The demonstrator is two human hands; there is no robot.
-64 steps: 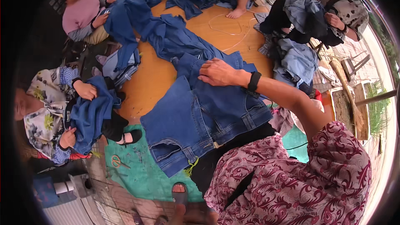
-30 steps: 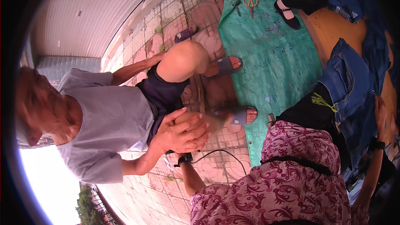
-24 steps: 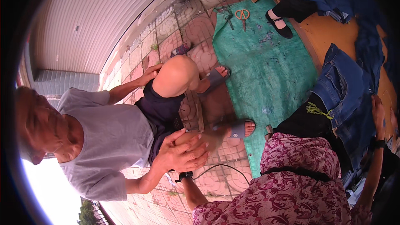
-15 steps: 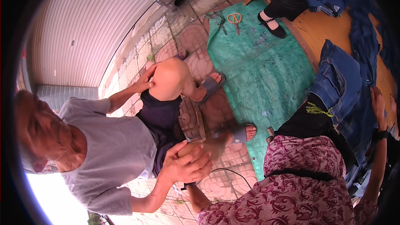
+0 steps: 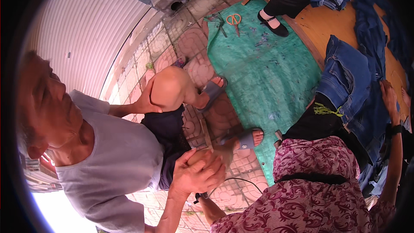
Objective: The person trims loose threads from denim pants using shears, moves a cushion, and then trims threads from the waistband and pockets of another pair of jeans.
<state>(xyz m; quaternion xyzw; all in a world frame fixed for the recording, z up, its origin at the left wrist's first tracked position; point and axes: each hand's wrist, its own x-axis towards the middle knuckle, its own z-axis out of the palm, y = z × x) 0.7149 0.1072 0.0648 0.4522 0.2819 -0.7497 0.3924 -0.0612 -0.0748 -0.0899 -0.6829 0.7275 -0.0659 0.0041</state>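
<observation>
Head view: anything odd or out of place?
Scissors lie loose on the green sheet near a co-worker's black shoe, where they might get kicked. Dark scraps litter the sheet. Stray yellow-green threads hang beside the denim garment.

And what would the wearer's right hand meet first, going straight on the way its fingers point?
The right hand would probably meet the bunched blue denim just ahead; depth is unclear, so it may be touching it now.

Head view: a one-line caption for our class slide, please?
Right hand beside blue denim, while orange-handled scissors lie on a green sheet.
</observation>
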